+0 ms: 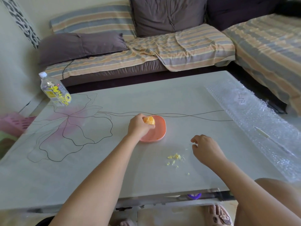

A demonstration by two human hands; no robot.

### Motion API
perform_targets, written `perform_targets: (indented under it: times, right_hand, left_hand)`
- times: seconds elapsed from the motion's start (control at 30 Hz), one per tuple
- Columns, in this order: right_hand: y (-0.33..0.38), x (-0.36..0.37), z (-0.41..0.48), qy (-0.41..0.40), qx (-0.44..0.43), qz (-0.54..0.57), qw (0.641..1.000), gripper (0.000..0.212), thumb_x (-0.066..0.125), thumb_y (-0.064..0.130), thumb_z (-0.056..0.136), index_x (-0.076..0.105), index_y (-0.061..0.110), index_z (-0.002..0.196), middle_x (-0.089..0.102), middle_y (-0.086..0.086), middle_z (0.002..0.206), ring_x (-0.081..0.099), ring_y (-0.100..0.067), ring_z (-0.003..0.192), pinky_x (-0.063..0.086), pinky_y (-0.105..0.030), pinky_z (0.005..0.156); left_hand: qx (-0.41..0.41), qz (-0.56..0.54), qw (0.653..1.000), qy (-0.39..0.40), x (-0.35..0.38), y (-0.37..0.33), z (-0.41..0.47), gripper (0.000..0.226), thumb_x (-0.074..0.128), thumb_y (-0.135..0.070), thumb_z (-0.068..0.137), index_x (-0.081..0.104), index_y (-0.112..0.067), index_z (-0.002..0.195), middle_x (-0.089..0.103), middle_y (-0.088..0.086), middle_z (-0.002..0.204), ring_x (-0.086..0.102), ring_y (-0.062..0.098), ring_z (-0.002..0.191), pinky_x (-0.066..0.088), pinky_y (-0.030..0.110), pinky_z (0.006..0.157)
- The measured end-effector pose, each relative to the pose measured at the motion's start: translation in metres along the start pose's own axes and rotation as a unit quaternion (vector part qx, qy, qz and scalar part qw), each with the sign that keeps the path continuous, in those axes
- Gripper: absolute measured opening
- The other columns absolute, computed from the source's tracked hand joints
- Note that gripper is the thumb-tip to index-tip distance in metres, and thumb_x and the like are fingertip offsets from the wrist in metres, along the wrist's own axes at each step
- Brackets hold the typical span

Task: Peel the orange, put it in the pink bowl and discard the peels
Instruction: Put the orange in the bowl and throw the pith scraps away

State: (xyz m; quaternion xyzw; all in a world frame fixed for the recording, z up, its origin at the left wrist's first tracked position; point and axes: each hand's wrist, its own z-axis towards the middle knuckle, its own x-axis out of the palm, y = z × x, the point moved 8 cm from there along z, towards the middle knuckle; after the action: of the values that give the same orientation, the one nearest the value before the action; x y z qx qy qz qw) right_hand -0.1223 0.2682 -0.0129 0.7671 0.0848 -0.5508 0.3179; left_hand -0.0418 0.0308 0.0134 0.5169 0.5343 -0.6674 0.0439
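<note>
**Orange over the bowl, scraps on the table**

Orange (149, 120), bare of rind as far as I can see, sits in the left hand (138, 126). The fingers curl round it from above and hold it over the near-left part of the pink bowl (160, 129). I cannot tell whether it touches the bowl's floor, because the hand hides the underside. A grip from the top suits lowering fruit into a shallow dish: the fingers need only spread to let go.

The right hand (206, 150) hangs just above the table (97, 168). Its fingers are loosely bent, thumb and forefinger apart, holding nothing I can make out. It is near the small yellow scraps (175, 157) scattered on the table, which looks like readiness to gather them.

I'd judge the peeling done, the placing nearly done and the discarding not yet done. A pink basket (13, 123) on the floor at far left might take the scraps, though that is a guess. The bottle (55, 90) and bubble wrap (254, 115) lie well apart from all this.
</note>
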Motion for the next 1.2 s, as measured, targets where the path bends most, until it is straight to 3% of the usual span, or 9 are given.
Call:
perform_targets:
  times: [0.27, 0.53, 0.6, 0.67, 0.7, 0.77, 0.87, 1.03, 1.2]
  right_hand:
    - [-0.004, -0.011, 0.003, -0.034, -0.011, 0.024, 0.999, 0.027, 0.042, 0.011, 0.095, 0.068, 0.008, 0.102, 0.067, -0.007, 0.106, 0.062, -0.026, 0.094, 0.051, -0.031, 0.075]
    - [-0.004, -0.007, 0.005, -0.037, -0.030, 0.040, 0.998, 0.018, 0.050, 0.003, 0.084, 0.064, -0.003, 0.094, 0.064, -0.020, 0.100, 0.059, -0.035, 0.095, 0.053, -0.047, 0.076]
    - [-0.003, -0.003, 0.005, -0.023, -0.039, 0.041, 0.998, 0.016, 0.052, 0.000, 0.080, 0.068, -0.001, 0.083, 0.065, -0.021, 0.085, 0.058, -0.038, 0.081, 0.053, -0.045, 0.062]
    - [-0.006, 0.002, 0.005, -0.020, -0.042, 0.043, 0.998, 0.030, 0.052, -0.004, 0.080, 0.051, 0.008, 0.052, 0.041, -0.011, 0.048, 0.035, -0.030, 0.049, 0.031, -0.034, 0.042]
    - [-0.006, 0.002, 0.004, -0.018, -0.045, 0.051, 0.998, 0.034, 0.051, -0.005, 0.081, 0.043, 0.010, 0.051, 0.033, -0.006, 0.045, 0.027, -0.024, 0.046, 0.023, -0.030, 0.041]
    - [-0.005, 0.001, 0.000, -0.009, -0.054, 0.070, 0.996, 0.027, 0.047, 0.001, 0.089, 0.070, 0.007, 0.076, 0.065, -0.013, 0.066, 0.055, -0.031, 0.060, 0.044, -0.034, 0.051]
    - [-0.004, 0.007, -0.011, 0.032, -0.052, 0.063, 0.996, 0.036, 0.035, 0.018, 0.101, 0.052, 0.011, 0.131, 0.066, -0.012, 0.116, 0.061, -0.026, 0.093, 0.044, -0.025, 0.073]
    - [-0.001, 0.021, -0.020, 0.080, -0.081, 0.036, 0.993, 0.048, 0.029, 0.015, 0.101, 0.022, 0.011, 0.148, 0.023, -0.006, 0.155, 0.035, -0.023, 0.136, 0.029, -0.026, 0.107]
    - [0.016, 0.045, -0.026, 0.108, -0.087, 0.018, 0.990, 0.054, 0.029, 0.012, 0.099, 0.010, 0.005, 0.149, 0.004, -0.011, 0.158, 0.014, -0.024, 0.144, 0.017, -0.027, 0.112]
  left_hand:
    - [0.052, 0.029, 0.998, -0.005, 0.029, 0.001, 0.013, 0.054, 0.075, -0.012, 0.067, 0.054, -0.014, 0.116, 0.062, 0.006, 0.114, 0.056, 0.025, 0.105, 0.041, 0.024, 0.078]
    - [0.056, 0.104, 0.993, 0.004, 0.032, 0.006, 0.016, 0.058, 0.079, -0.023, 0.068, 0.050, -0.013, 0.116, 0.060, 0.007, 0.116, 0.053, 0.025, 0.110, 0.042, 0.031, 0.083]
    - [0.053, 0.111, 0.992, 0.007, 0.030, 0.008, 0.014, 0.059, 0.080, -0.024, 0.068, 0.049, -0.014, 0.118, 0.058, 0.007, 0.119, 0.053, 0.025, 0.111, 0.041, 0.030, 0.083]
    - [0.056, 0.113, 0.992, 0.010, 0.029, 0.010, 0.008, 0.060, 0.078, -0.022, 0.070, 0.048, -0.014, 0.122, 0.055, 0.008, 0.123, 0.051, 0.024, 0.113, 0.041, 0.030, 0.086]
    - [0.059, 0.111, 0.992, 0.009, 0.027, 0.010, 0.003, 0.059, 0.076, -0.021, 0.072, 0.048, -0.013, 0.124, 0.054, 0.008, 0.125, 0.051, 0.024, 0.115, 0.041, 0.031, 0.088]
    - [0.073, 0.098, 0.992, -0.007, 0.020, 0.010, -0.007, 0.054, 0.071, -0.020, 0.077, 0.049, -0.013, 0.125, 0.051, 0.008, 0.127, 0.051, 0.024, 0.116, 0.041, 0.031, 0.091]
    - [0.120, 0.072, 0.988, -0.065, -0.003, 0.006, -0.032, 0.045, 0.067, -0.016, 0.081, 0.052, -0.010, 0.123, 0.049, 0.009, 0.126, 0.051, 0.025, 0.114, 0.039, 0.027, 0.089]
    - [0.216, 0.046, 0.963, -0.154, -0.030, 0.011, -0.087, 0.035, 0.065, -0.006, 0.081, 0.058, -0.004, 0.115, 0.054, 0.013, 0.117, 0.052, 0.029, 0.111, 0.032, 0.017, 0.089]
    - [0.154, 0.053, 0.983, -0.088, 0.004, 0.055, -0.126, 0.037, 0.058, -0.006, 0.087, 0.053, -0.005, 0.124, 0.053, 0.014, 0.124, 0.049, 0.029, 0.117, 0.035, 0.027, 0.096]
